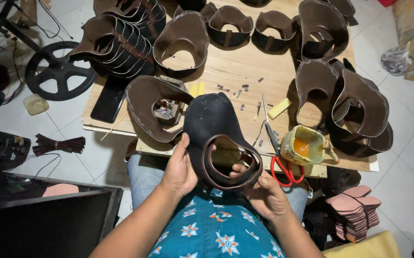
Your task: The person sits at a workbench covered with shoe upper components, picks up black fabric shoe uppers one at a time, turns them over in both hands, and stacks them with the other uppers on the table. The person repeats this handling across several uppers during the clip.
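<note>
A dark shoe upper (214,129) mounted on a last rests in my lap, toe pointing away and its brown collar opening facing me. My left hand (180,167) clasps its left side with the thumb up along the edge. Gripping the collar's lower right rim is my right hand (264,191), fingers curled inside the opening. Just to the left lies another brown leather upper (145,102).
A wooden board (238,69) carries several brown leather uppers (121,38), a glue pot (305,145) with orange glue, red-handled scissors (283,167), and small scraps. Stacked pink insoles (355,212) sit at the right. A black wheel (59,71) lies on the tiled floor.
</note>
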`<state>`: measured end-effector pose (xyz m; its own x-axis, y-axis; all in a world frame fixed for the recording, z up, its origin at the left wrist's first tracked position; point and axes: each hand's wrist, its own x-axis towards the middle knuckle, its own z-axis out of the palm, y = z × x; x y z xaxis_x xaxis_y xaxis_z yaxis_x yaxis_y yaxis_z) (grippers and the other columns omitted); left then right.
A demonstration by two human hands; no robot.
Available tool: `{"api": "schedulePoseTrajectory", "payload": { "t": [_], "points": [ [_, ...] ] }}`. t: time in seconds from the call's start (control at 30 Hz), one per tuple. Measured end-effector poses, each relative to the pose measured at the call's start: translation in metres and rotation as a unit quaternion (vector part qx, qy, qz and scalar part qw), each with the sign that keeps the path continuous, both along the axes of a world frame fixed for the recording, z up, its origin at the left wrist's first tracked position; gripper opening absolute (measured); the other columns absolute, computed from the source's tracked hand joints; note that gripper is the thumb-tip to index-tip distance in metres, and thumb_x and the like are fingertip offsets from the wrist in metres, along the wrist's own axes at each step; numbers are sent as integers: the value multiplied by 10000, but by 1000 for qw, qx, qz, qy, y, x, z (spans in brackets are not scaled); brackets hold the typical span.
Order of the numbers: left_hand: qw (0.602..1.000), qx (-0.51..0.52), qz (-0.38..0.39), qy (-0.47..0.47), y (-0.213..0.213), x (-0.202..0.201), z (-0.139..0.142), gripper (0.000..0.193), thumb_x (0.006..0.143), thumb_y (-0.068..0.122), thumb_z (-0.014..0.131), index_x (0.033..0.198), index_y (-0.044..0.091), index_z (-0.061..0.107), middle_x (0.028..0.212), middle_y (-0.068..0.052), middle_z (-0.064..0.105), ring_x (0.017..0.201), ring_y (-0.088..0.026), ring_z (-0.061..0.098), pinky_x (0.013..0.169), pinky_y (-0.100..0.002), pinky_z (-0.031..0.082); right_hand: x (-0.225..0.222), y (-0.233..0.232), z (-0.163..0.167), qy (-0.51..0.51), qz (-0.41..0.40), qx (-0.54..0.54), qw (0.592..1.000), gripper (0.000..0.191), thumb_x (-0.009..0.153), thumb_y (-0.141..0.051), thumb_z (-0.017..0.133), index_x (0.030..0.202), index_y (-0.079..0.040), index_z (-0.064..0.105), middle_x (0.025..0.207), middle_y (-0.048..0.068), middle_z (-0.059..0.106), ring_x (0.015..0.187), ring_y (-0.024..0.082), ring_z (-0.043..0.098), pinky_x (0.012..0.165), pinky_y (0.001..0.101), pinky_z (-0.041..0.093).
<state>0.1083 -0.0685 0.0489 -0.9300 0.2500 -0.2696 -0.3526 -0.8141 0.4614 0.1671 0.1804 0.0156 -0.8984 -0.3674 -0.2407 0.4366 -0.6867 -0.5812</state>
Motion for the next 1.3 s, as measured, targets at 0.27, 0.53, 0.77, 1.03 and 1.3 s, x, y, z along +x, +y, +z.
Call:
{"api": "schedulePoseTrajectory", "payload": {
  "t": [0.27, 0.53, 0.77, 1.03, 1.3],
  "points": [
    [996, 60, -18, 64, 7, 2, 11, 571, 1066, 441, 457, 1443, 14, 505, 1365, -144, 628, 1213, -268, 616, 1081, -423, 470, -1, 3, -12, -54, -16, -5, 998, 724, 922, -459, 708, 1406, 47, 528, 1370, 224, 618, 1219, 344, 623, 1048, 519, 484],
    [951, -276, 8, 137, 18, 0, 8, 743, 925, 126, 664, 1552, 39, 273, 1470, -126, 507, 1339, -221, 509, 1126, -359, 412, -1, -1, 14, 135, -144, 227, 954, 1007, 799, -87, 764, 1657, -48, 240, 1508, 114, 515, 1132, 155, 533, 718, 243, 437],
    [942, -303, 48, 137, 19, 0, -3, 729, 881, 60, 732, 1482, 36, 320, 1415, -146, 542, 1292, -221, 552, 1103, -360, 449, -12, -10, 15, 52, -139, 318, 937, 1001, 833, -201, 744, 1641, -101, 162, 1463, 125, 497, 1182, 169, 580, 822, 260, 506],
    [1000, 6, 10, 13, 3, -3, -20, 299, 1041, 112, 575, 1324, 26, 530, 1299, -136, 634, 1173, -231, 639, 1054, -417, 521, -14, -20, 12, 142, -171, 576, 786, 732, 870, -183, 737, 1506, -26, 410, 1349, 142, 531, 1142, 227, 578, 886, 337, 504],
    [999, 43, 12, -23, 6, -7, -2, 305, 1030, 198, 531, 1321, 107, 539, 1325, -77, 633, 1214, -223, 623, 1075, -436, 490, -4, -33, 62, 397, -107, 669, 619, 356, 757, -224, 848, 1041, -42, 734, 1038, 109, 678, 965, 274, 667, 811, 371, 539]
  ]
}}
